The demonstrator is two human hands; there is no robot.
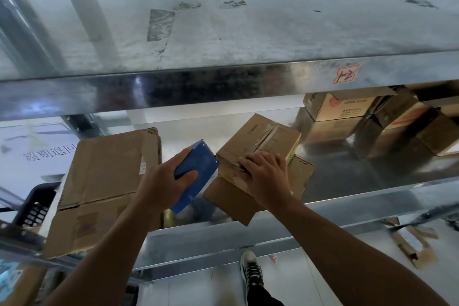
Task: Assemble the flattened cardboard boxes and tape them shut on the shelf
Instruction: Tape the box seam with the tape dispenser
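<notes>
Left hand (165,179) grips the blue tape dispenser (196,171) at the cardboard box (260,139) edge; right hand (267,176) presses flat, fingers spread, on its top, on the shelf (347,171)

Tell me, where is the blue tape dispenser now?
Head view, centre-left: the left hand grips the tape dispenser at the left edge of the box under the right hand, right of the flat cardboard.

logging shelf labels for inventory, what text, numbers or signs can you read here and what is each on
"12": handwritten on a red-bordered label on the front edge of the upper shelf.
"超期退回": on the pale sheet at the left.
Red print on the back right box: too blurred to read.
Small print on the taped box under the right hand: too small to read.
</notes>
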